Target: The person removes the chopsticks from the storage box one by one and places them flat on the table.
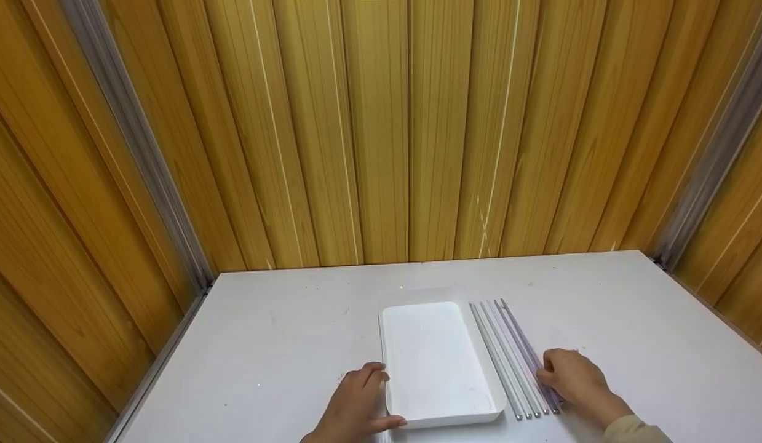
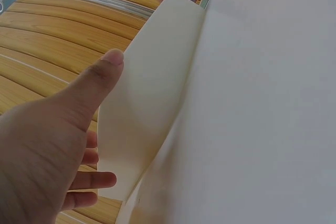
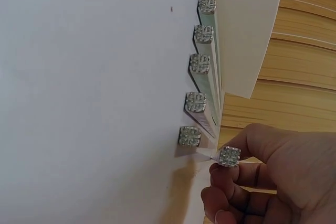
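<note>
A shallow white tray [image 1: 439,360] lies on the table, its long sides running away from me. My left hand [image 1: 354,403] touches its near left corner; in the left wrist view the thumb [image 2: 100,80] lies straight along the outer wall, other fingers around the corner. Right of the tray several slim chopsticks [image 1: 510,369] lie side by side, pale green to purple, with patterned silver ends [image 3: 199,64]. My right hand [image 1: 574,378] pinches a purple chopstick [image 3: 229,157] at the right of the row, its silver end slightly apart from the others.
The white table [image 1: 282,344] carries small dark specks. Yellow wood-patterned panels [image 1: 381,135] stand behind it and at both sides, with grey metal posts [image 1: 141,141] at the corners. The tray's wall [image 3: 244,30] rises close beside the chopstick row.
</note>
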Available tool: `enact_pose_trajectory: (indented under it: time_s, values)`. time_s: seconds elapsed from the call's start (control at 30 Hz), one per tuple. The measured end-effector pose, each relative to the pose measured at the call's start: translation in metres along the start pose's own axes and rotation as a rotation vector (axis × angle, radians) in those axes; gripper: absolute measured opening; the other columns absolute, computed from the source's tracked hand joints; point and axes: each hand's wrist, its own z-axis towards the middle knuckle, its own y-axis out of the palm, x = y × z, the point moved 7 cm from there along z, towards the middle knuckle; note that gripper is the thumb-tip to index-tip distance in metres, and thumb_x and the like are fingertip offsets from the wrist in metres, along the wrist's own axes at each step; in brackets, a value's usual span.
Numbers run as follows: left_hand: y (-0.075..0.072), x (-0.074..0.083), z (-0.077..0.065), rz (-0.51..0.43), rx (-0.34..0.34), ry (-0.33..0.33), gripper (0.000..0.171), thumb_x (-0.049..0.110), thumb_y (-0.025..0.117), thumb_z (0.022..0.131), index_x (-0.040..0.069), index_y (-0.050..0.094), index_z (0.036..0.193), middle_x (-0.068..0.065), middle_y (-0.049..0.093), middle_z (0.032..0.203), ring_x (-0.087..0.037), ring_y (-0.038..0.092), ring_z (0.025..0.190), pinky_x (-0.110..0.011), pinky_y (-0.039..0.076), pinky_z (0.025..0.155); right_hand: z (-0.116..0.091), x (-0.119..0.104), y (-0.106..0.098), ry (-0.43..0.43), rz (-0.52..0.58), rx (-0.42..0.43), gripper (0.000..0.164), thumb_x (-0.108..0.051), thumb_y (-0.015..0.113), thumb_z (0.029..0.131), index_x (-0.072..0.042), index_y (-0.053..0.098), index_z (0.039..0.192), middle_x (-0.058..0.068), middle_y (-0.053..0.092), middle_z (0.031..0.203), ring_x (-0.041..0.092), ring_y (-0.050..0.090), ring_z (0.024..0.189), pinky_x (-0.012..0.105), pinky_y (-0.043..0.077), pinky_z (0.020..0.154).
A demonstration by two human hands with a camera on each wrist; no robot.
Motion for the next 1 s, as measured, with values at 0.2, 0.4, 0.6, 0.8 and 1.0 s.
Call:
enact_pose_trajectory:
  time_s: [0.2, 0.4, 0.6, 0.8, 1.0]
  values:
    - [-0.0009, 0.0, -0.0001, -0.011, 0.005, -0.002, 0.065, 0.067, 0.059, 0.08, 0.009, 0.058, 0.109, -0.005, 0.059, 0.118, -0.017, 0.059, 0.096, -0.031, 0.052, 0.081, 0.0, 0.0033, 0.0016, -0.003, -0.021, -0.013, 0.022, -0.016, 0.065, 0.085, -0.01, 0.052, 0.068, -0.001, 0.049, 0.06, 0.014, 0.045, 0.057, 0.025, 0.035, 0.052]
    - [-0.0002, -0.0003, -0.0004, -0.023, 0.007, -0.004, 0.065, 0.067, 0.06, 0.079, 0.01, 0.058, 0.109, -0.005, 0.058, 0.118, -0.017, 0.06, 0.097, -0.031, 0.053, 0.081, 0.0003, 0.0051, 0.0026, 0.003, -0.026, -0.026, 0.021, -0.017, 0.066, 0.085, -0.009, 0.054, 0.07, 0.0, 0.05, 0.061, 0.015, 0.046, 0.059, 0.027, 0.036, 0.054]
    - [0.0005, -0.0008, 0.0001, -0.032, -0.011, -0.021, 0.066, 0.069, 0.058, 0.079, 0.009, 0.058, 0.109, -0.005, 0.059, 0.119, -0.017, 0.06, 0.097, -0.032, 0.053, 0.083, -0.0021, 0.005, 0.0016, -0.001, -0.024, -0.033, 0.021, -0.017, 0.065, 0.085, -0.008, 0.053, 0.07, 0.0, 0.051, 0.062, 0.014, 0.048, 0.059, 0.027, 0.04, 0.054]
    - [0.0, -0.0008, 0.0003, -0.035, -0.016, -0.026, 0.067, 0.069, 0.057, 0.08, 0.01, 0.058, 0.109, -0.005, 0.059, 0.119, -0.017, 0.06, 0.096, -0.032, 0.053, 0.083, -0.0025, 0.0051, 0.0012, -0.002, -0.033, -0.023, 0.022, -0.017, 0.064, 0.084, -0.009, 0.05, 0.069, 0.0, 0.049, 0.061, 0.014, 0.047, 0.058, 0.027, 0.039, 0.053]
    - [-0.0007, -0.001, 0.0001, -0.033, -0.006, -0.017, 0.066, 0.069, 0.058, 0.08, 0.01, 0.058, 0.108, -0.005, 0.059, 0.118, -0.017, 0.06, 0.096, -0.032, 0.053, 0.082, -0.0016, 0.0057, 0.0016, -0.005, -0.037, -0.017, 0.023, -0.017, 0.064, 0.084, -0.01, 0.049, 0.068, 0.0, 0.048, 0.061, 0.014, 0.046, 0.058, 0.027, 0.037, 0.053]
